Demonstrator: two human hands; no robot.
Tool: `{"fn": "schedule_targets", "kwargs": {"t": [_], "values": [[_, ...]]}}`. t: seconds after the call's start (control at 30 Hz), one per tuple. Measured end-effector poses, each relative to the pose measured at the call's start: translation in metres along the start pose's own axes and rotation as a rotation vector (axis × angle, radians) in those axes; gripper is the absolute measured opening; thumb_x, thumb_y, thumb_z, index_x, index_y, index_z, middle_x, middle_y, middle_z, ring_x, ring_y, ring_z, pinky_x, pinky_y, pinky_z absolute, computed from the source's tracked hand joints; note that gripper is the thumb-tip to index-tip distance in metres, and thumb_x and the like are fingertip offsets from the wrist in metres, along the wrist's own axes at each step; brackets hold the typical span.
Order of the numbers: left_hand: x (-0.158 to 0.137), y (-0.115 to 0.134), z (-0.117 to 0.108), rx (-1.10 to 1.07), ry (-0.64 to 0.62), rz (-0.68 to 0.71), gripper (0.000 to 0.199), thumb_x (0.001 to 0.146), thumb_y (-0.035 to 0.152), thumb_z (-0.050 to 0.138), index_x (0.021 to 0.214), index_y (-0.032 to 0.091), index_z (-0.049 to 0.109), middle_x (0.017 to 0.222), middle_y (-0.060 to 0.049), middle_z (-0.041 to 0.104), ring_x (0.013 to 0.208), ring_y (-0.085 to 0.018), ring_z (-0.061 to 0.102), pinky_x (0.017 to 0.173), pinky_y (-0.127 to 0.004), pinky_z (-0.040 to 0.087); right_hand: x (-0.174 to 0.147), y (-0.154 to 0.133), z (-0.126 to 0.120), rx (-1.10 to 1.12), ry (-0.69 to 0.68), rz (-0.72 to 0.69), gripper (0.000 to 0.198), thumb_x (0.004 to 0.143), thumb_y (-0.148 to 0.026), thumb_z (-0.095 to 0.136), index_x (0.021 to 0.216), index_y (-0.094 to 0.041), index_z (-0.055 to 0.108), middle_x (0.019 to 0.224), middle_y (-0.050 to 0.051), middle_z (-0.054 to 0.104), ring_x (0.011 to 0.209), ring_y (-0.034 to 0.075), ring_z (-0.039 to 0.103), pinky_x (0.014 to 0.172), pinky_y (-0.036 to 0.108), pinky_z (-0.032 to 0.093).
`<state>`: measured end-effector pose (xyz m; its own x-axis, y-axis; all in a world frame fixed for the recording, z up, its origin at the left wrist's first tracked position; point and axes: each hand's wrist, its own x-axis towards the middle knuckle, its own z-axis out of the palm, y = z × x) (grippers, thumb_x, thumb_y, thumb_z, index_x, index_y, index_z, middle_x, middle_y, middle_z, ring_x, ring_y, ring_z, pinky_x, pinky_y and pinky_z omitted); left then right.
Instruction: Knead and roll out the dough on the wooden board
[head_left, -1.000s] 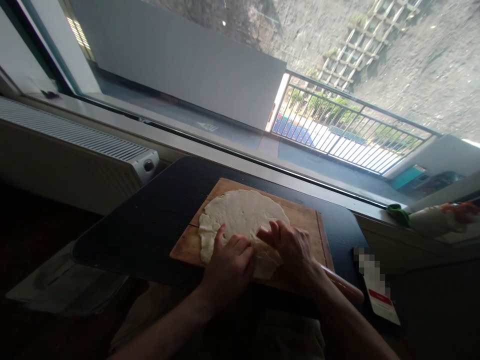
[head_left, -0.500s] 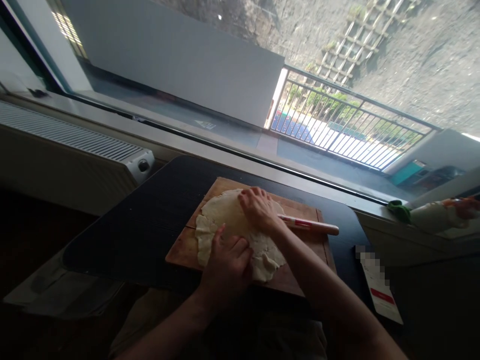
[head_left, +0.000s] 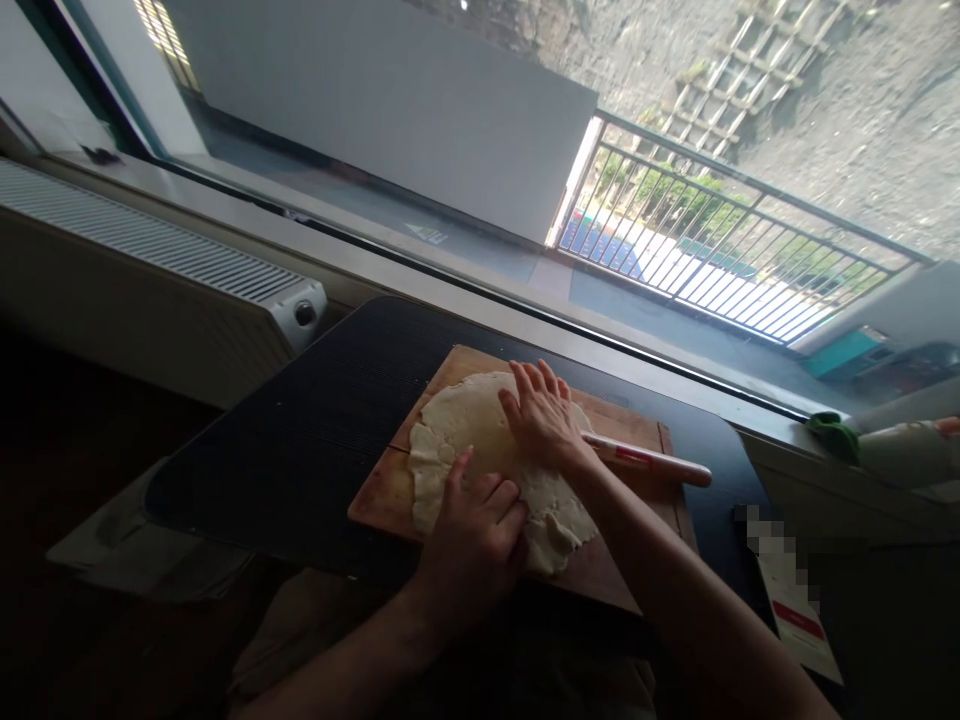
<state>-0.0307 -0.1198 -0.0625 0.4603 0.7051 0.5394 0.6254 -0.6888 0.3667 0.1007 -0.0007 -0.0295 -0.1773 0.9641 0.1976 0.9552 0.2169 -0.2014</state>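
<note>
A flat, pale sheet of dough with an uneven, crimped edge lies on a wooden board. My left hand is at its near edge, fingers curled onto the dough and thumb stretched forward; its fingertips are partly hidden. Across the far right part of the sheet rests my right hand, open, with its fingers spread. From beneath my right wrist a wooden rolling pin sticks out to the right, over the board's edge; its other end is hidden.
The board sits on a black table beside a window sill. A white radiator stands at the left. On the table's right lies a flat item with a red band, partly blurred out. A green cloth-like thing is on the sill.
My right hand's fingers have gone from bent to spread out. My left hand stays at the dough's near edge. The whole view has shifted slightly.
</note>
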Motion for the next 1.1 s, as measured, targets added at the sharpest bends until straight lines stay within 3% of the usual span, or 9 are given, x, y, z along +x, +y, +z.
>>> {"fn": "schedule_targets", "kwargs": {"t": [0.13, 0.3, 0.37, 0.57, 0.77, 0.97, 1.03, 1.1], "values": [[0.000, 0.001, -0.001, -0.010, -0.010, -0.015, 0.019, 0.083, 0.015, 0.048, 0.091, 0.020, 0.065, 0.089, -0.003, 0.064, 0.095, -0.022, 0.056, 0.110, -0.060, 0.012, 0.035, 0.013, -0.004, 0.058, -0.077, 0.138, 0.058, 0.095, -0.049, 0.022, 0.144, -0.018, 0.027, 0.147, 0.010, 0.033, 0.139, 0.029, 0.018, 0.108, 0.052, 0.018], [-0.001, -0.001, 0.002, -0.005, -0.004, -0.010, 0.018, 0.083, 0.017, 0.048, 0.088, 0.019, 0.065, 0.085, -0.004, 0.063, 0.089, -0.022, 0.056, 0.109, -0.060, 0.016, -0.011, -0.001, 0.001, 0.025, -0.045, -0.010, 0.056, 0.095, -0.051, 0.021, 0.143, -0.024, 0.029, 0.145, 0.006, 0.038, 0.139, 0.024, 0.019, 0.108, 0.047, 0.021], [-0.001, -0.001, 0.002, -0.001, -0.007, -0.014, 0.018, 0.083, 0.016, 0.048, 0.089, 0.019, 0.065, 0.085, -0.004, 0.063, 0.090, -0.021, 0.056, 0.110, -0.060, 0.016, -0.015, -0.003, 0.003, -0.005, -0.005, -0.038, 0.054, 0.095, -0.050, 0.025, 0.142, -0.025, 0.031, 0.143, 0.006, 0.040, 0.139, 0.024, 0.018, 0.109, 0.047, 0.019], [0.000, 0.001, -0.001, 0.002, -0.014, -0.025, 0.018, 0.083, 0.015, 0.048, 0.088, 0.020, 0.065, 0.091, -0.004, 0.064, 0.097, -0.023, 0.056, 0.111, -0.060, 0.012, 0.036, 0.015, -0.002, 0.068, -0.024, 0.158, 0.058, 0.095, -0.051, 0.023, 0.143, -0.019, 0.030, 0.144, 0.011, 0.037, 0.138, 0.029, 0.020, 0.107, 0.051, 0.020], [-0.002, 0.000, 0.002, 0.006, -0.017, -0.029, 0.015, 0.083, 0.017, 0.049, 0.085, 0.019, 0.064, 0.087, -0.004, 0.064, 0.091, -0.021, 0.057, 0.110, -0.059, 0.015, -0.008, 0.000, -0.002, 0.107, -0.028, 0.035, 0.057, 0.094, -0.055, 0.019, 0.142, -0.026, 0.031, 0.145, 0.003, 0.038, 0.140, 0.024, 0.016, 0.110, 0.045, 0.019], [0.000, 0.001, 0.000, -0.004, -0.009, -0.032, 0.016, 0.084, 0.017, 0.050, 0.090, 0.020, 0.065, 0.092, -0.003, 0.064, 0.097, -0.021, 0.056, 0.112, -0.058, 0.011, 0.038, 0.018, -0.006, 0.146, -0.085, 0.274, 0.062, 0.094, -0.053, 0.015, 0.144, -0.019, 0.026, 0.144, 0.013, 0.037, 0.135, 0.028, 0.026, 0.104, 0.051, 0.026], [0.000, 0.001, 0.000, -0.003, -0.008, -0.028, 0.017, 0.084, 0.016, 0.051, 0.090, 0.020, 0.065, 0.091, -0.003, 0.065, 0.096, -0.021, 0.057, 0.112, -0.059, 0.011, 0.032, 0.015, -0.005, 0.134, -0.100, 0.252, 0.062, 0.094, -0.053, 0.016, 0.144, -0.019, 0.027, 0.144, 0.014, 0.038, 0.135, 0.029, 0.026, 0.104, 0.052, 0.026], [-0.001, 0.000, 0.001, 0.003, -0.005, -0.024, 0.016, 0.083, 0.016, 0.051, 0.088, 0.019, 0.065, 0.089, -0.003, 0.065, 0.093, -0.021, 0.057, 0.111, -0.058, 0.013, 0.008, 0.007, -0.003, 0.095, -0.076, 0.144, 0.060, 0.094, -0.054, 0.018, 0.143, -0.021, 0.029, 0.144, 0.010, 0.038, 0.137, 0.027, 0.023, 0.106, 0.050, 0.023]]}}
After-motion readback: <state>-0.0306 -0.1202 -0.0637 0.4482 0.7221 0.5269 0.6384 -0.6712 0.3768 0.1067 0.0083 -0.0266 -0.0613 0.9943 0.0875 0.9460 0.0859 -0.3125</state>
